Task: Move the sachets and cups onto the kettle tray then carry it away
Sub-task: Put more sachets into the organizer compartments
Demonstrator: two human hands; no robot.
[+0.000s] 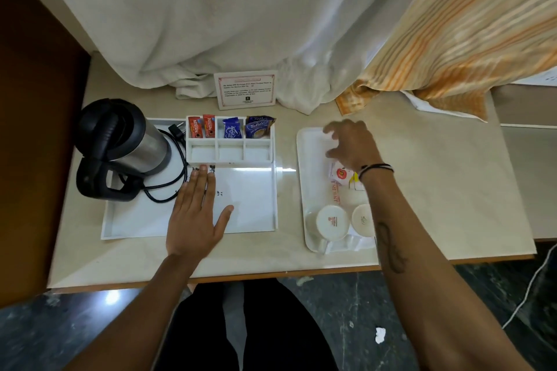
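Observation:
A white kettle tray (265, 220) lies on the left of the counter, holding a steel and black kettle (120, 147) and a compartment rack with red and blue sachets (232, 128). My left hand (199, 214) rests flat and open on the tray's bare floor. To the right, a smaller white tray (304, 166) carries loose sachets (342, 175) and two upside-down white cups (331, 221) (363, 218) at its near end. My right hand (351, 144) hovers over the far part of that tray, fingers spread, just beyond the loose sachets.
A printed card (245, 90) stands behind the rack. White curtain (211, 24) and an orange striped cloth (452, 39) hang onto the counter's back. The kettle's cord (177, 166) loops on the tray. A brown wall (33, 129) bounds the left.

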